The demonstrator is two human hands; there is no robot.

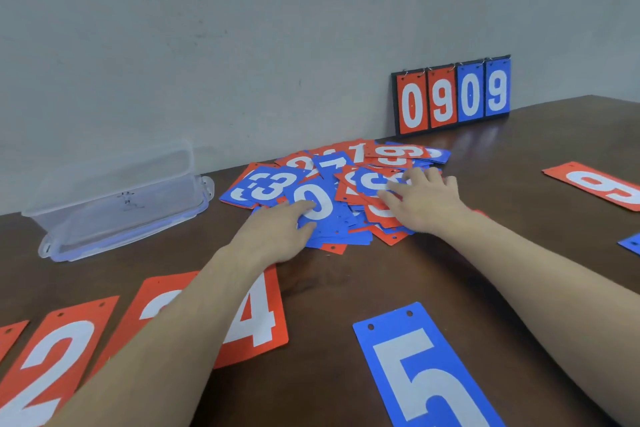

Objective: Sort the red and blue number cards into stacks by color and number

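Observation:
A mixed pile of red and blue number cards (346, 166) lies at the middle of the brown table. My left hand (277, 232) rests flat on a blue 0 card (320, 215) at the pile's near left, fingertips on the white digit. My right hand (424, 203) lies spread on the pile's right side, fingers touching a blue card (372, 182) and red cards beneath. Laid out apart: a red 2 (52, 360), a red card (156, 302) partly under my left arm, a red 4 (258, 315), a blue 5 (422, 378), a red 9 (599, 185).
A clear plastic box (114, 198) stands on its lid at the left, near the wall. A flip scoreboard (452, 95) showing 0909 leans on the wall at the back. A blue card corner (631, 243) shows at the right edge, a red card corner (10, 334) at the left.

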